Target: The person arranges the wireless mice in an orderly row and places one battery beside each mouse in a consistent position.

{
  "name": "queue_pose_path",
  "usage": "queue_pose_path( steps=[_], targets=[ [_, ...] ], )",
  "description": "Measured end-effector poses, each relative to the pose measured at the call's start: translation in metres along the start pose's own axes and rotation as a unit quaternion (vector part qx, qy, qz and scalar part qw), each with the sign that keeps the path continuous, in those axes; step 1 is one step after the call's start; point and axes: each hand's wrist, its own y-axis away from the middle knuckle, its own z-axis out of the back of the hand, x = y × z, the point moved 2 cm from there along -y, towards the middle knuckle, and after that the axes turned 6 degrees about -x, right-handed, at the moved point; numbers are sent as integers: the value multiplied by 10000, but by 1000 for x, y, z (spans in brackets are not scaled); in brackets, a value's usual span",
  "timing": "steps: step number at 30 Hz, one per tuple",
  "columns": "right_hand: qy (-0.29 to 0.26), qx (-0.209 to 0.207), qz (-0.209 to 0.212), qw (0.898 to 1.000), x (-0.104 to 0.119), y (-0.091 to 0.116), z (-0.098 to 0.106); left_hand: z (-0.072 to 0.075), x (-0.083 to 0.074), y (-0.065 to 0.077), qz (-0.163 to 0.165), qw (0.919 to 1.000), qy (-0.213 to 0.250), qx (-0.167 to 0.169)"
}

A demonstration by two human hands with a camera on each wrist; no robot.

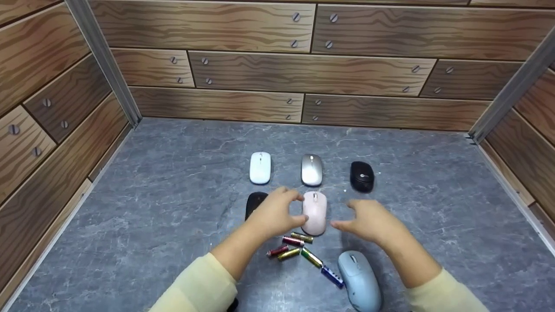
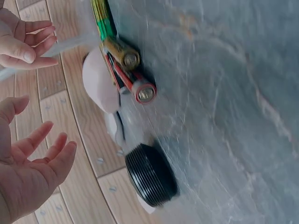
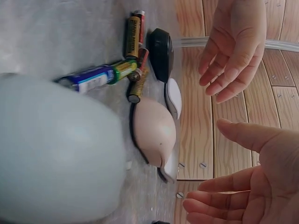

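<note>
Fingers of the left hand (image 1: 276, 212) and right hand (image 1: 373, 220) hovered parted and empty, the blue mouse (image 1: 359, 279) nearside of the right ones, the pink mouse (image 1: 315, 213) between — its placing seemed the step in hand, the next move likely calling for a gentle touch. Palms faced inward, batteries (image 1: 311, 258) nearside of the left thumb.

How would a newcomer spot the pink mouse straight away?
On the grey marbled tabletop, look in the head view between the left hand and the right hand. The pink mouse lies there, just beyond the scattered batteries. Its pale pink shell sets it apart from the silver mouse behind and the black mouse beside it.
</note>
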Motion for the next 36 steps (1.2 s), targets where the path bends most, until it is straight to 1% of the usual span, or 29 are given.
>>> queue_pose_path(
  steps=[5,11,16,20,23,28,36],
  targets=[
    [175,28,1,9998,-8,15,-6,-5,-6,10,-179,9997,-36,186],
    [304,13,131,9995,-15,29,-15,-11,-5,18,-530,9985,-81,129],
    [396,116,151,9990,-20,41,-29,-17,-5,24,-638,9977,-134,180],
    [501,315,64,9982,-23,47,-38,-21,-6,26,-717,9972,-116,193],
    [494,429,-22,9979,-24,50,-42,-23,-5,26,-723,9971,-92,199],
    [384,439,-47,9983,-23,49,-42,-26,-4,25,-692,9972,-181,236],
    [433,322,211,9983,-24,41,-41,-29,-3,24,-690,9967,-371,208]
  ],
)
